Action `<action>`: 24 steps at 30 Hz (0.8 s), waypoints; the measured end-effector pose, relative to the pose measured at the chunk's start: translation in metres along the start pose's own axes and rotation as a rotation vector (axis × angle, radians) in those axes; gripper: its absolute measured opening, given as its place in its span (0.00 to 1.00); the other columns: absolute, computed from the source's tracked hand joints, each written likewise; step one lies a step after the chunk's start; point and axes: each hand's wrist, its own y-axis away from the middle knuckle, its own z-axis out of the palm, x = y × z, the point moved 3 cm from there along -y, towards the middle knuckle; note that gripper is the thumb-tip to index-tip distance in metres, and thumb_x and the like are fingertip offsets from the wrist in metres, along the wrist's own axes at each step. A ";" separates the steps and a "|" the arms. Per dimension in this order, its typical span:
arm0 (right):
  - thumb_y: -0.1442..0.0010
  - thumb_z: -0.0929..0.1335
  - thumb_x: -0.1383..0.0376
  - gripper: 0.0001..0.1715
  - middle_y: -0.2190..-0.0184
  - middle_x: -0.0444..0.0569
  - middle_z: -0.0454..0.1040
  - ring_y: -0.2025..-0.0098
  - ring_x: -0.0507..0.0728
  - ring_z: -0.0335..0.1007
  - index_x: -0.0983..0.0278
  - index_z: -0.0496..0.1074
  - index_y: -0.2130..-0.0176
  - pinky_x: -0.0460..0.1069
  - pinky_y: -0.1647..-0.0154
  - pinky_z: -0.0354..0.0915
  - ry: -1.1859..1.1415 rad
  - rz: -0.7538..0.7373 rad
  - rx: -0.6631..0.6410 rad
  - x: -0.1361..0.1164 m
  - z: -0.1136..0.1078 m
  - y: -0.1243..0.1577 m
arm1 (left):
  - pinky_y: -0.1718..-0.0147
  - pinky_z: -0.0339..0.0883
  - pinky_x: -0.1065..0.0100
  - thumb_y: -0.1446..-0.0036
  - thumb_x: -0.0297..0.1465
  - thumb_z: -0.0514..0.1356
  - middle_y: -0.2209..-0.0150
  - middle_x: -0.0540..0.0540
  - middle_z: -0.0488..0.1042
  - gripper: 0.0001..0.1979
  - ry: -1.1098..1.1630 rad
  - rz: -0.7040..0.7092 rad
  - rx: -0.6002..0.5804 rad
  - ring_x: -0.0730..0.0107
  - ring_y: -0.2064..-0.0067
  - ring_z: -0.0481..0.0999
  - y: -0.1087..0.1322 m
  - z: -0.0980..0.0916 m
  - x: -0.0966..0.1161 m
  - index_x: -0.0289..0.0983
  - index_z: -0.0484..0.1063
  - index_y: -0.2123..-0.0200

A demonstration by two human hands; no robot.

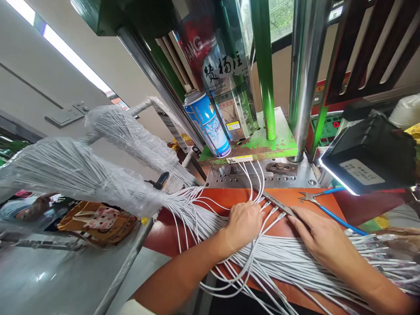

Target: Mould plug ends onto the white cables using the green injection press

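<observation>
My left hand (244, 225) is closed around a few white cables (267, 229) near their connector ends. Clear plug connectors (278, 215) lie side by side on the orange worktop just right of its fingers. My right hand (323, 234) grips the near end of a narrow metal bar (277, 203), which slants away to the left along the plugs. Whether the plugs sit in the bar or only against it, I cannot tell. Beneath both hands runs a thick bundle of white cables (295, 258). Other cables rise into the press behind the hands.
A green press (282, 140) with steel columns stands at the back, a blue spray can (208, 124) on its plate. Blue-handled cutters (323, 205) lie right, below a black lamp box (370, 157). Plastic-wrapped cable bundles (78, 170) hang left. Finished-looking plugs (380, 253) pile at far right.
</observation>
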 end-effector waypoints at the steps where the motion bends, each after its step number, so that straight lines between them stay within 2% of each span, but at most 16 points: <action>1: 0.26 0.60 0.55 0.16 0.58 0.50 0.79 0.57 0.59 0.76 0.59 0.72 0.51 0.54 0.55 0.68 0.007 -0.011 0.002 -0.002 -0.002 -0.001 | 0.62 0.68 0.62 0.30 0.34 0.53 0.65 0.42 0.78 0.15 -0.009 0.015 -0.024 0.59 0.63 0.79 -0.001 0.002 -0.001 0.38 0.77 0.64; 4: 0.26 0.60 0.55 0.17 0.65 0.50 0.73 0.61 0.60 0.71 0.60 0.72 0.57 0.55 0.58 0.65 0.040 -0.038 -0.006 -0.007 -0.004 -0.004 | 0.62 0.67 0.63 0.29 0.33 0.53 0.65 0.43 0.78 0.14 -0.025 0.056 -0.014 0.60 0.61 0.79 -0.004 0.003 -0.004 0.38 0.78 0.63; 7: 0.26 0.60 0.56 0.16 0.66 0.50 0.71 0.62 0.59 0.67 0.61 0.71 0.60 0.54 0.59 0.62 0.051 -0.039 -0.006 -0.008 -0.003 -0.005 | 0.61 0.67 0.63 0.29 0.39 0.55 0.64 0.42 0.77 0.15 -0.032 0.109 0.096 0.61 0.60 0.78 0.000 0.000 -0.002 0.38 0.78 0.60; 9: 0.26 0.60 0.57 0.16 0.66 0.50 0.70 0.61 0.59 0.67 0.61 0.71 0.60 0.54 0.58 0.62 0.043 -0.035 -0.009 -0.007 -0.003 -0.005 | 0.62 0.67 0.63 0.30 0.40 0.56 0.64 0.42 0.77 0.15 -0.031 0.188 0.140 0.62 0.61 0.77 0.006 0.001 0.005 0.38 0.78 0.62; 13: 0.26 0.60 0.57 0.15 0.63 0.51 0.70 0.58 0.60 0.66 0.62 0.71 0.55 0.55 0.56 0.61 0.034 -0.030 -0.024 -0.006 -0.003 -0.003 | 0.64 0.67 0.62 0.32 0.38 0.58 0.63 0.43 0.77 0.12 -0.036 0.289 0.108 0.60 0.60 0.77 0.014 0.013 0.019 0.38 0.77 0.62; 16: 0.26 0.60 0.58 0.14 0.63 0.51 0.69 0.58 0.60 0.65 0.62 0.71 0.55 0.55 0.56 0.60 0.026 -0.026 -0.048 -0.006 -0.003 -0.002 | 0.65 0.66 0.61 0.32 0.35 0.57 0.64 0.43 0.78 0.11 -0.002 0.249 0.064 0.60 0.62 0.77 0.009 0.021 0.023 0.38 0.77 0.62; 20: 0.26 0.60 0.59 0.14 0.64 0.50 0.67 0.60 0.59 0.63 0.61 0.70 0.60 0.55 0.57 0.59 0.021 -0.019 -0.077 -0.007 -0.002 -0.004 | 0.68 0.64 0.63 0.32 0.37 0.56 0.67 0.44 0.78 0.14 0.083 0.181 -0.026 0.63 0.67 0.76 -0.001 0.024 0.019 0.39 0.78 0.67; 24: 0.26 0.60 0.59 0.15 0.64 0.51 0.67 0.60 0.60 0.63 0.62 0.71 0.61 0.55 0.58 0.59 0.007 -0.035 -0.091 -0.007 -0.002 -0.007 | 0.69 0.63 0.63 0.32 0.35 0.56 0.69 0.44 0.77 0.14 0.131 0.176 -0.040 0.63 0.68 0.75 -0.003 0.025 0.022 0.38 0.78 0.68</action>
